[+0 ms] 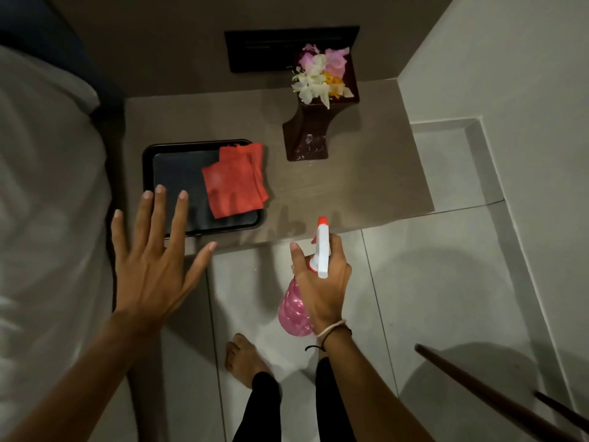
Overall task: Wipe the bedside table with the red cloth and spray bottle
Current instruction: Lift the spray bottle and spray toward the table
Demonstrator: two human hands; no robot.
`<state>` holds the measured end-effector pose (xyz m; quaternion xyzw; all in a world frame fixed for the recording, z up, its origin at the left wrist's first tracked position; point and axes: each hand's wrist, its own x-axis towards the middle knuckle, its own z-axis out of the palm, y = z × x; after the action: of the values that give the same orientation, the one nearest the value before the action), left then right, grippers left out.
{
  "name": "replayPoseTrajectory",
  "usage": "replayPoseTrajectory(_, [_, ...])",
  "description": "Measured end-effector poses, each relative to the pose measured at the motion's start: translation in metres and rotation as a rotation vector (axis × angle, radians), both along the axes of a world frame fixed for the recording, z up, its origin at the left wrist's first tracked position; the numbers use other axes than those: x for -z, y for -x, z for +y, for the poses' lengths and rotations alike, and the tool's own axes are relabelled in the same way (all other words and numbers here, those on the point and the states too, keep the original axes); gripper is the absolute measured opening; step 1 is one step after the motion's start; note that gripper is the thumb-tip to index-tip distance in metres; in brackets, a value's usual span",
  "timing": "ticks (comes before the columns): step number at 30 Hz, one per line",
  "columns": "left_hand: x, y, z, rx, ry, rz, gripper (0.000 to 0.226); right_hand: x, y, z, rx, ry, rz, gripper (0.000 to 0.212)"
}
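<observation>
The brown bedside table (350,193) lies below me against the wall. A red cloth (234,180) rests folded on the right part of a black tray (178,173) on the table's left. My left hand (153,260) hovers with fingers spread over the tray's near left corner, holding nothing. My right hand (322,282) grips a pink spray bottle (294,309) with a white and red nozzle, held over the floor just in front of the table's near edge, nozzle pointing at the table.
A dark vase (307,135) with white, pink and yellow flowers stands at the table's back. A black wall panel (264,49) is behind it. A white bed (47,186) borders the left. Two dark wooden poles (497,397) cross the lower right over the tiled floor.
</observation>
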<state>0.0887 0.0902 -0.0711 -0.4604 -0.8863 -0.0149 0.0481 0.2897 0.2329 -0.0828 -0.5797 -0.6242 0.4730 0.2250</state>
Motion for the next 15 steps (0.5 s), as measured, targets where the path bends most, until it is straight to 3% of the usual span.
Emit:
replayPoseTrajectory(3, [-0.004, 0.007, -0.004, -0.032, -0.020, 0.018, 0.083, -0.020, 0.012, -0.005, -0.087, -0.102, 0.006, 0.052])
replayPoseTrajectory(7, [-0.006, 0.021, -0.011, -0.095, -0.023, 0.006, 0.085, -0.049, 0.045, -0.010, -0.152, -0.161, 0.117, 0.050])
replayPoseTrajectory(12, [-0.002, 0.048, -0.027, -0.159, 0.000, 0.020, 0.088, -0.063, 0.130, -0.003, -0.315, -0.120, 0.297, 0.037])
replayPoseTrajectory(15, [0.001, 0.062, -0.037, -0.168, 0.003, 0.026, 0.088, -0.066, 0.189, 0.007, -0.395, -0.170, 0.316, 0.043])
